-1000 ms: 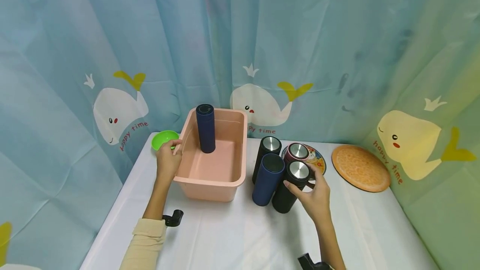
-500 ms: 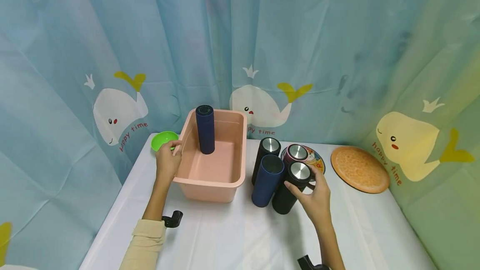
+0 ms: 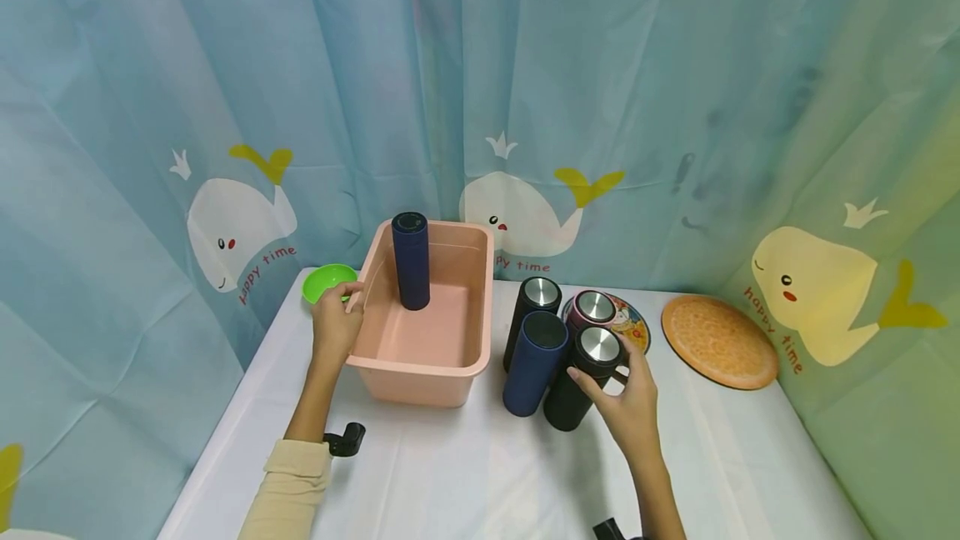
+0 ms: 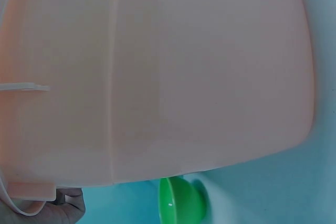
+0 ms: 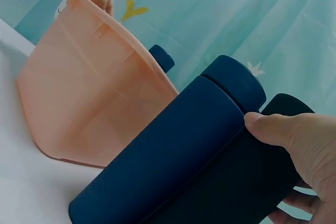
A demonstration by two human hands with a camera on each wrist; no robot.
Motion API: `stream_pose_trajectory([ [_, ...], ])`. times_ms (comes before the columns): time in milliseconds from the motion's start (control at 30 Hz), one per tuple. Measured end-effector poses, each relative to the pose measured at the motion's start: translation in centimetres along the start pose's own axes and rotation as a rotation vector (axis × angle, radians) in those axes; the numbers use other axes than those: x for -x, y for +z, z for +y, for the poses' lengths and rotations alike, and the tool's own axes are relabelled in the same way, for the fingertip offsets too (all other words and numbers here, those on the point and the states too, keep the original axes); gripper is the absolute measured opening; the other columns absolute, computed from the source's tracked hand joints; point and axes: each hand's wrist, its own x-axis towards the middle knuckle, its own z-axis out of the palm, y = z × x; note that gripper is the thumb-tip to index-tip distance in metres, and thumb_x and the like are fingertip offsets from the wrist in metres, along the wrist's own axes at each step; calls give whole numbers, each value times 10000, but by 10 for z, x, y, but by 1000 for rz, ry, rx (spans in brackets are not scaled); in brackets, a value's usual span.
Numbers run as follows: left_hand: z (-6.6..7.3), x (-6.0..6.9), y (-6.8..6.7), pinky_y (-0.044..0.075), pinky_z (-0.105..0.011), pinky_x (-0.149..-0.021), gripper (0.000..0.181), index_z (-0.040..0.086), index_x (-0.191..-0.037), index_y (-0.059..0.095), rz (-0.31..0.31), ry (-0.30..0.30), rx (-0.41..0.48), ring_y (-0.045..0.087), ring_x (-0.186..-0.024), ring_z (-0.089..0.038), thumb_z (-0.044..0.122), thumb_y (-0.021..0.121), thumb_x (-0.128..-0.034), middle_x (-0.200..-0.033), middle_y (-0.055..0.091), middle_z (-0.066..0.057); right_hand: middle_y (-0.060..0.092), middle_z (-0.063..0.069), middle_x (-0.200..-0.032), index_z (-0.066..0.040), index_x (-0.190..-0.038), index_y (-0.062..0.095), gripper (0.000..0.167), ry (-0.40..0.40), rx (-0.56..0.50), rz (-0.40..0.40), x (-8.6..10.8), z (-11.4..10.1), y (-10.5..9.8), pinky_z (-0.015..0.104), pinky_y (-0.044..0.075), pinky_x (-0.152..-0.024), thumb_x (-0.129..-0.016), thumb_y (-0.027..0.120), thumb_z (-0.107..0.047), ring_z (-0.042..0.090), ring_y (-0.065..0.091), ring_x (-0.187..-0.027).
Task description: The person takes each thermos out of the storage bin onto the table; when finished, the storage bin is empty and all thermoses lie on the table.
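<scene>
With my left hand (image 3: 336, 322) I grip the left rim of a pink plastic basin (image 3: 420, 390); in the left wrist view the curled fingers (image 4: 73, 203) show under that rim. A dark blue thermos (image 3: 411, 269) stands upright inside the basin. My right hand (image 3: 630, 402) holds a black thermos mug (image 3: 568, 397) near its steel lid, thumb on the near side and fingers by the side handle. Touching or nearly touching it on the left is another blue thermos (image 3: 530, 373). Behind them stand a black thermos (image 3: 523, 319) and a mostly hidden pink-rimmed thermos (image 3: 594, 307).
A green bowl (image 3: 326, 280) sits left of the basin, at the table's edge. Behind the thermoses lies a colourful round plate (image 3: 633, 325), partly covered. Farther right is a round pizza-patterned mat (image 3: 720, 340). A whale-print curtain (image 3: 600, 65) hangs behind the white table (image 3: 465, 482).
</scene>
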Motion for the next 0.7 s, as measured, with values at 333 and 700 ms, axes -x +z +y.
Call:
stream_pose_trajectory([
  [333, -1, 0, 0, 507, -480, -913, 277, -34, -1187, 653, -9, -17, -2, 588, -1083, -380, 39, 593, -927, -1176, 613, -261, 610, 83, -1218, -60, -1362, 505, 775, -2, -8, -4, 1, -2, -1, 86, 442, -805, -691, 884, -138, 5, 502, -995],
  [700, 0, 0, -1, 510, -485, -914, 266, -36, -1172, 662, -4, -1, -7, 596, -1083, -396, 40, 599, -925, -1153, 620, -270, 604, 81, -1215, -67, -1375, 495, 786, -11, -4, -6, 3, 1, -2, 104, 465, -800, -695, 882, -141, 1, 502, -1012],
])
